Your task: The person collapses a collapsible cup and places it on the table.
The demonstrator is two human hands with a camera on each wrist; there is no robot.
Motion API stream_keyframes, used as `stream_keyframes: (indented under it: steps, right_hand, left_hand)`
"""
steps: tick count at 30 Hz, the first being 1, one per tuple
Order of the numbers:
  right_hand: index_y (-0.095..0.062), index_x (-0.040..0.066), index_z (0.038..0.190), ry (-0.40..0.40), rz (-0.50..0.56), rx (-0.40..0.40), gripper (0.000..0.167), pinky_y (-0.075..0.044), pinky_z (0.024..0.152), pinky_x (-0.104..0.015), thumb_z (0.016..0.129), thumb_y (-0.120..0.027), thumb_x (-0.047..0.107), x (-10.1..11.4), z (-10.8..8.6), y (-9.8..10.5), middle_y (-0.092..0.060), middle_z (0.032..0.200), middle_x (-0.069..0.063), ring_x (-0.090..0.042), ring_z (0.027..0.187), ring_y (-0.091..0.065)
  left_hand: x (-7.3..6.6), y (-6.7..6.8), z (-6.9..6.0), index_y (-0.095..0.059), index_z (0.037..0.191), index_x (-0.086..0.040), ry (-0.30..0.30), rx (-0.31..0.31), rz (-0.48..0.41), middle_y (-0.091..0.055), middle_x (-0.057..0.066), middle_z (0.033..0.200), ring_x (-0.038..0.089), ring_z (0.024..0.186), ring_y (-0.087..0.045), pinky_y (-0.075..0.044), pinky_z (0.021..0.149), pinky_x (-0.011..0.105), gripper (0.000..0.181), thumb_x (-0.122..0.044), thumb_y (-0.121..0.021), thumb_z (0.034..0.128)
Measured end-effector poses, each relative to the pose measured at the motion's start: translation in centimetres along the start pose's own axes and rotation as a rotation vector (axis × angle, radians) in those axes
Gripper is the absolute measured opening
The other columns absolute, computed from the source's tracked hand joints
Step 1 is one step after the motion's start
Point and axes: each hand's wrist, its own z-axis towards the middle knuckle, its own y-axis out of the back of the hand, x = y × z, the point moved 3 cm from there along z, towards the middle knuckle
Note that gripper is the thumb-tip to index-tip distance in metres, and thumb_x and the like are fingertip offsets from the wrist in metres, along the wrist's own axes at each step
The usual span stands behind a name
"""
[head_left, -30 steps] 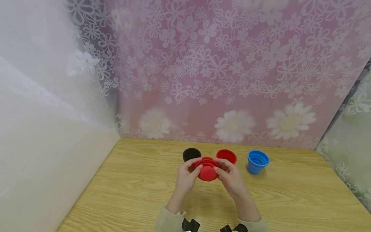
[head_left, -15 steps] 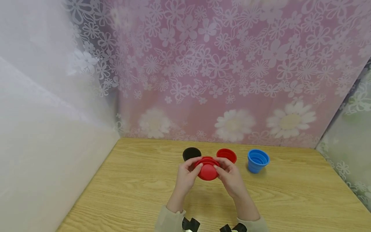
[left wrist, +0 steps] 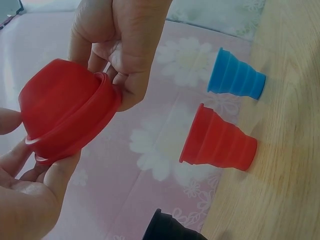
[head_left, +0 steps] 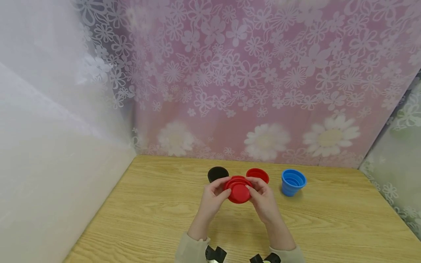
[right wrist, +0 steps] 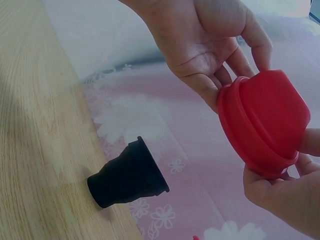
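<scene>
Both hands hold a red collapsible cup [head_left: 241, 193] above the table, its round base turned toward me. The left hand [head_left: 211, 200] pinches its left edge between thumb and fingers. On the opposite edge, the right hand [head_left: 264, 201] grips it the same way. In the left wrist view the cup [left wrist: 65, 105] looks partly folded, with a thick rim ring around a bulging base. Behind the hands stand a black cup [head_left: 217, 174] and a second red cup [head_left: 257, 175], each partly hidden in the head view. A blue cup [head_left: 292, 182] stands upright farther right.
The wood-grain table [head_left: 144, 212] ends at a pink flowered curtain [head_left: 210, 91] at the back. A pale sheet [head_left: 59, 175] hangs along the left side, and a flowered sheet [head_left: 401, 175] along the right. The standing cups form a row near the back edge.
The held red cup has shifted slightly right and up, and its base faces me a little more. The thumbs have moved on the cup. The standing cups stay in place.
</scene>
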Motion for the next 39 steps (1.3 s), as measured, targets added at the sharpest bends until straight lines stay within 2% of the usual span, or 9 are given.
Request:
stream_keyframes:
  steps: [2,9,15,22,29,35,39]
  right_hand:
    - [-0.053,0.003,0.107,-0.007,0.004,-0.012,0.021,-0.050,0.071,-0.027,0.086,-0.053,0.000,0.0,0.0,0.0,-0.055,0.099,-0.005,-0.016,0.087,-0.055]
    - [-0.044,-0.009,0.113,-0.035,-0.008,-0.040,0.029,-0.050,0.072,-0.027,0.087,-0.053,0.000,0.1,0.1,0.0,-0.055,0.099,-0.005,-0.017,0.088,-0.055]
    - [-0.042,-0.011,0.115,-0.049,-0.011,-0.057,0.033,-0.050,0.072,-0.028,0.086,-0.053,0.001,0.2,0.2,-0.1,-0.054,0.099,-0.006,-0.017,0.088,-0.055]
    - [-0.042,-0.011,0.116,-0.052,-0.029,-0.059,0.032,-0.050,0.071,-0.028,0.087,-0.051,-0.001,0.2,0.1,-0.2,-0.053,0.099,-0.007,-0.017,0.087,-0.055]
    - [-0.043,-0.009,0.117,-0.055,-0.053,-0.032,0.032,-0.050,0.073,-0.029,0.088,-0.051,0.001,0.1,0.1,-0.2,-0.052,0.102,-0.009,-0.018,0.089,-0.055]
    - [-0.042,-0.008,0.119,-0.068,-0.078,0.018,0.032,-0.049,0.076,-0.030,0.087,-0.048,-0.001,0.2,0.1,-0.1,-0.050,0.107,-0.009,-0.020,0.094,-0.052]
    - [-0.041,-0.009,0.120,-0.055,-0.069,0.033,0.035,-0.049,0.075,-0.029,0.086,-0.049,-0.003,0.4,0.0,-0.1,-0.051,0.108,-0.008,-0.019,0.094,-0.052]
  left_hand:
    - [0.4,0.1,0.0,-0.051,0.115,0.011,-0.003,0.017,-0.017,-0.053,0.024,0.110,0.017,0.087,-0.054,-0.049,0.074,0.026,0.032,0.009,-0.051,0.0830]
    - [0.5,0.1,0.1,-0.052,0.115,0.009,-0.024,0.034,0.002,-0.053,0.024,0.110,0.019,0.088,-0.053,-0.049,0.075,0.026,0.033,0.010,-0.051,0.0820]
    - [0.0,-0.1,0.1,-0.051,0.114,0.011,-0.012,0.010,0.023,-0.054,0.025,0.109,0.016,0.088,-0.053,-0.048,0.076,0.025,0.034,0.015,-0.050,0.0808]
    - [-2.0,-0.7,-0.3,-0.051,0.111,0.014,-0.035,-0.019,0.092,-0.055,0.027,0.106,0.019,0.086,-0.055,-0.049,0.074,0.024,0.031,0.014,-0.050,0.0802]
    - [-1.8,-0.7,-0.3,-0.053,0.110,0.014,-0.033,-0.050,0.098,-0.055,0.027,0.106,0.025,0.087,-0.056,-0.050,0.072,0.028,0.030,0.015,-0.050,0.0800]
    - [-1.8,-0.5,-0.3,-0.055,0.109,0.012,0.010,-0.109,0.106,-0.056,0.024,0.105,0.023,0.086,-0.056,-0.051,0.070,0.028,0.029,0.013,-0.051,0.0799]
    - [-2.0,-0.5,-0.3,-0.055,0.109,0.011,0.023,-0.124,0.107,-0.057,0.024,0.104,0.024,0.085,-0.056,-0.051,0.070,0.027,0.029,0.013,-0.052,0.0802]
